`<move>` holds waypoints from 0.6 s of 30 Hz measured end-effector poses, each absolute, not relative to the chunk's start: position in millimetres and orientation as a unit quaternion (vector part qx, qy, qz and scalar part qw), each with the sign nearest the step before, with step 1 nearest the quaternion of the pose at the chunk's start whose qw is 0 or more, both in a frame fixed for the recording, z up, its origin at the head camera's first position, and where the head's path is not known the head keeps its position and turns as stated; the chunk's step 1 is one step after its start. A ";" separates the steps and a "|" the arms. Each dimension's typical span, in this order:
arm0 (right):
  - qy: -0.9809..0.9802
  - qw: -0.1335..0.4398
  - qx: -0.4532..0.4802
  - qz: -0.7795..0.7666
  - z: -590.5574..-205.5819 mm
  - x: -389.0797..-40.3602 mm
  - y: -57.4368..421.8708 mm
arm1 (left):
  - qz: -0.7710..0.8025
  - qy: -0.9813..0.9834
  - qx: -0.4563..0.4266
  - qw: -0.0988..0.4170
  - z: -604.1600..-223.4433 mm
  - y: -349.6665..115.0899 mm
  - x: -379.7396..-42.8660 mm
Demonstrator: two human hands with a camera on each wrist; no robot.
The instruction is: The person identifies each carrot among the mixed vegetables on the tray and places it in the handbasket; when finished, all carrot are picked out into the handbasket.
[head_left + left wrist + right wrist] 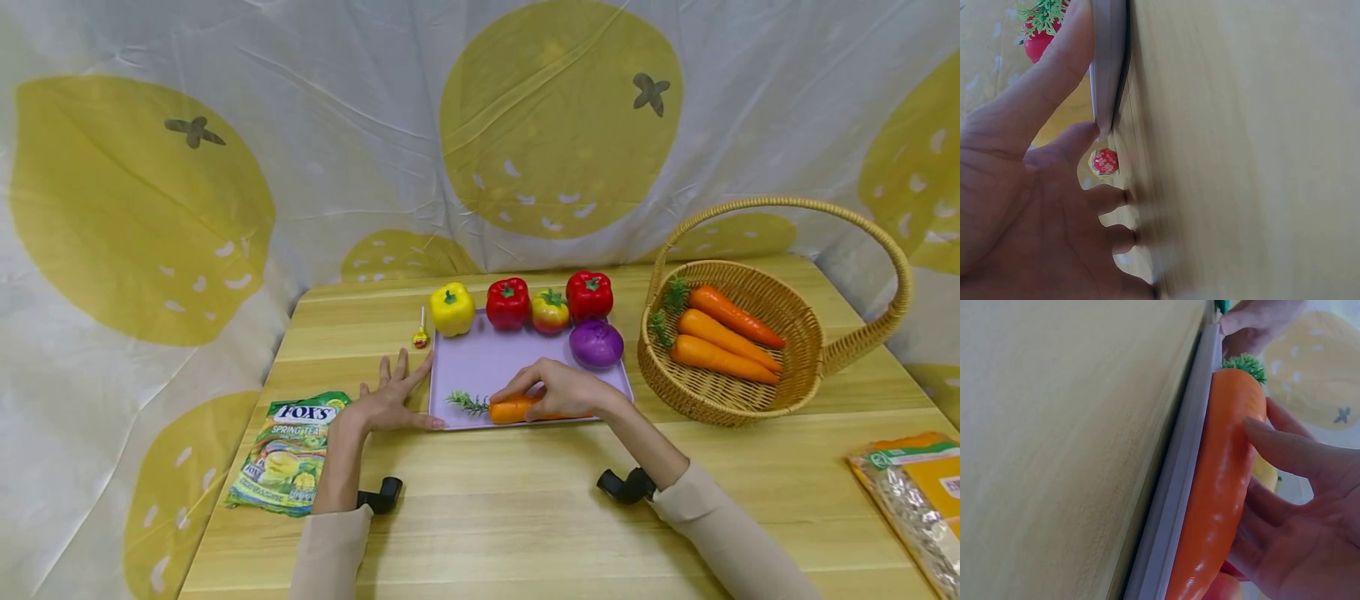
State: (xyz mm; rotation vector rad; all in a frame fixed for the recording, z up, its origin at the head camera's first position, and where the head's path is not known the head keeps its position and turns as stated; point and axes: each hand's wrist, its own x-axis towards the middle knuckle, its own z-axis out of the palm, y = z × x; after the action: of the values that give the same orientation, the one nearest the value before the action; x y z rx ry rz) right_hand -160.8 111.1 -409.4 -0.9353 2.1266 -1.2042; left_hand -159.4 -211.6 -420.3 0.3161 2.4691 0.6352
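Observation:
On the near side of a lilac tray (491, 357) lies an orange carrot (512, 410) with green leaves pointing left. My right hand (566, 390) grips it from above; in the right wrist view the thumb rests on the carrot (1219, 481) and the other fingers are partly behind it. The left hand (386, 404) is spread at the tray's near left corner, its thumb and index finger touching the tray's edge (1104, 75) and the other fingertips on the table. A lollipop (421, 337) lies just beyond those fingers.
Along the tray's far side sit a yellow pepper (452, 310), two red peppers (507, 304), a tomato (550, 312) and a purple onion (597, 344). Right of it stands a wicker basket (720, 408) with carrots. A FOX'S candy bag (288, 454) and an orange packet (911, 500) flank the table.

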 end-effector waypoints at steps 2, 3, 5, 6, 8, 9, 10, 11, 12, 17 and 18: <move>0.787 0.260 -0.343 -0.442 -409.2 -160.7 110.8 | 0.238 0.922 0.118 0.283 -420.6 -212.0 -159.4; 0.788 0.260 -0.341 -0.441 -409.1 -160.7 110.5 | 0.238 0.922 0.118 0.283 -420.7 -212.1 -159.4; 0.791 0.260 -0.339 -0.439 -408.8 -160.7 109.8 | 0.236 0.922 0.119 0.283 -420.9 -212.4 -159.5; 0.792 0.260 -0.337 -0.439 -408.8 -160.8 109.7 | 0.236 0.922 0.119 0.283 -420.9 -212.5 -159.6; 0.793 0.263 -0.332 -0.439 -409.2 -161.1 109.2 | 0.234 0.923 0.119 0.282 -421.0 -212.7 -159.6; 0.793 0.263 -0.330 -0.439 -409.5 -161.2 109.1 | 0.235 0.923 0.119 0.282 -421.1 -212.8 -159.6; 0.793 0.264 -0.328 -0.440 -409.7 -161.3 109.1 | 0.235 0.923 0.119 0.282 -421.2 -212.7 -159.6; 0.793 0.266 -0.326 -0.441 -409.9 -161.3 109.2 | 0.235 0.923 0.119 0.282 -421.3 -212.7 -159.6; 0.793 0.267 -0.325 -0.441 -410.0 -161.4 109.1 | 0.236 0.922 0.118 0.282 -421.4 -212.6 -159.5; 0.792 0.267 -0.322 -0.444 -410.3 -162.1 108.9 | 0.235 0.922 0.117 0.283 -421.3 -212.0 -159.7; 0.793 0.267 -0.322 -0.444 -410.2 -162.3 108.8 | 0.235 0.922 0.118 0.283 -421.3 -211.8 -159.7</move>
State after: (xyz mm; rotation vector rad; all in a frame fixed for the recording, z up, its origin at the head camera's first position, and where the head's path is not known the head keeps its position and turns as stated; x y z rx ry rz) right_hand -162.3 108.8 -410.2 -0.8687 2.1392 -1.1986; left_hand -159.7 -211.8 -421.3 0.3148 2.4701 0.6302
